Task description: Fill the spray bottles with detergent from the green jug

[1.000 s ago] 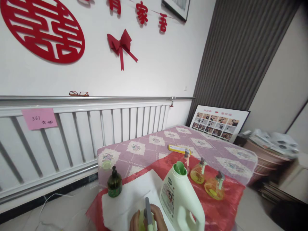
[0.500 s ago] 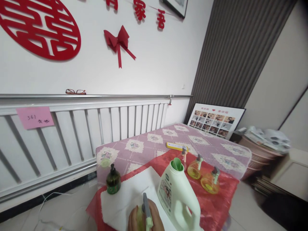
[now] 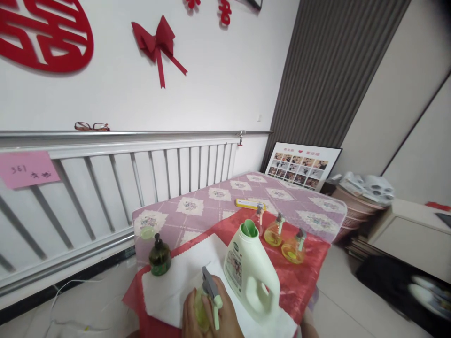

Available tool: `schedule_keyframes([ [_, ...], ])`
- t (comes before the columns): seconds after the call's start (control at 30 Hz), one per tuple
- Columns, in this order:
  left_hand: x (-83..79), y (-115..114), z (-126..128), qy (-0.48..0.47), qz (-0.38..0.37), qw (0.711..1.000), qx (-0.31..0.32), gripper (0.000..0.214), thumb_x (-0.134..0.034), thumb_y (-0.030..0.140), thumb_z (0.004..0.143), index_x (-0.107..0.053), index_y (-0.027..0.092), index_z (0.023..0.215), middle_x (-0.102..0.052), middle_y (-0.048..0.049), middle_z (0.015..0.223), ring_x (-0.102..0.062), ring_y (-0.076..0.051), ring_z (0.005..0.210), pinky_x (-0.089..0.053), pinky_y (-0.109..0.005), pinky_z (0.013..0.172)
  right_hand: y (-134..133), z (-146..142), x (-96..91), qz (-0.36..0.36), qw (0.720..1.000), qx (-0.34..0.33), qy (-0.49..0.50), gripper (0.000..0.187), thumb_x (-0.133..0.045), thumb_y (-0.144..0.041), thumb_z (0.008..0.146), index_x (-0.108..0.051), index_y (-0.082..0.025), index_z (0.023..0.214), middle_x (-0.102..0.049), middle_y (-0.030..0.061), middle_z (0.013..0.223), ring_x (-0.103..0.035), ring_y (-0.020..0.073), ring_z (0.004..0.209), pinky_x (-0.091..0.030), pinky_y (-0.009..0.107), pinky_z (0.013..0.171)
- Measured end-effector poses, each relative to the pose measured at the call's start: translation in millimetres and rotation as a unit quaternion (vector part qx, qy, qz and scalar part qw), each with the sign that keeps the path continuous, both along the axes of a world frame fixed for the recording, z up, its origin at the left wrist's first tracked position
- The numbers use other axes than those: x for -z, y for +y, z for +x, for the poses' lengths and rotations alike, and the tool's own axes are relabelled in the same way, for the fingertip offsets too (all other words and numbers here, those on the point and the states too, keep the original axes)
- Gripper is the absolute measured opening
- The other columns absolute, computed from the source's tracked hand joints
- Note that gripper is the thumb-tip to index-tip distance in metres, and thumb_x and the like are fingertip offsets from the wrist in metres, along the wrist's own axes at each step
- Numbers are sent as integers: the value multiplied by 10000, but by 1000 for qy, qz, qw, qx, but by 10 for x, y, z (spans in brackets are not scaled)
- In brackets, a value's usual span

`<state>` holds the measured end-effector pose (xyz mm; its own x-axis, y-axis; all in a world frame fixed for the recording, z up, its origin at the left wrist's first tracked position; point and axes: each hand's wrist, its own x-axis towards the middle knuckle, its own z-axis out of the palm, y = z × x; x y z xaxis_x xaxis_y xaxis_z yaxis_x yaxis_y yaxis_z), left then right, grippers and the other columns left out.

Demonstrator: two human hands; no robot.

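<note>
Both hands are around a small spray bottle (image 3: 200,311) with yellowish contents and a grey and pale green trigger head, at the bottom middle. My left hand (image 3: 189,313) wraps its left side. My right hand (image 3: 227,307) closes round the right side, near the trigger. Under them lies a white cloth (image 3: 172,286). A large pale green jug (image 3: 257,274) with a green open mouth stands just right of my hands. To the left is a dark green pump bottle (image 3: 159,258). Spray bottles with yellow liquid (image 3: 273,233) stand on the red cloth (image 3: 306,281) behind the jug.
A flowered tablecloth (image 3: 214,193) covers the table. On it lie a yellow-edged packet (image 3: 248,204) and a pale green round lid-like piece (image 3: 147,233). A white radiator (image 3: 141,178) runs along the wall at left. Stacked baskets (image 3: 348,206) stand at right.
The view has turned right and down, so the scene sits further left and higher. More of both hands and the held spray bottle shows; they keep their grip.
</note>
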<state>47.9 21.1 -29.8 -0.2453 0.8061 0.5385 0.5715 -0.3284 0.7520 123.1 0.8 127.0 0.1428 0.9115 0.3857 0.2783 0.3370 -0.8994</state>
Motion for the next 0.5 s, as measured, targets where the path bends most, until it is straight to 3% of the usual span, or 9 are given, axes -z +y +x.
schedule_keyframes([
  [0.2,22,-3,-86,-1,-28,997,78,712,-533,202,689,-341,110,1368,-523,-182,1308,-514,-307,1241,-455,-448,1029,140,175,-259,-1,999,16,-49,301,-564,-333,880,-624,-229,1156,-720,83,1003,-680,243,947,-550,349,846],
  [0.37,54,7,-137,3,-56,994,88,781,-583,172,654,-316,120,1386,-508,-185,1338,-498,-313,1260,-430,-459,1055,296,326,-764,0,996,61,-68,283,-551,-421,890,-690,-185,959,-741,114,965,-678,270,972,-524,368,879],
  [0.5,65,10,-161,15,-81,991,105,783,-616,160,623,-359,97,1360,-504,-197,1350,-487,-312,1278,-436,-415,1055,563,372,-1080,59,989,85,-109,297,-493,-394,932,-636,-164,1053,-726,105,950,-672,248,933,-511,370,864],
])
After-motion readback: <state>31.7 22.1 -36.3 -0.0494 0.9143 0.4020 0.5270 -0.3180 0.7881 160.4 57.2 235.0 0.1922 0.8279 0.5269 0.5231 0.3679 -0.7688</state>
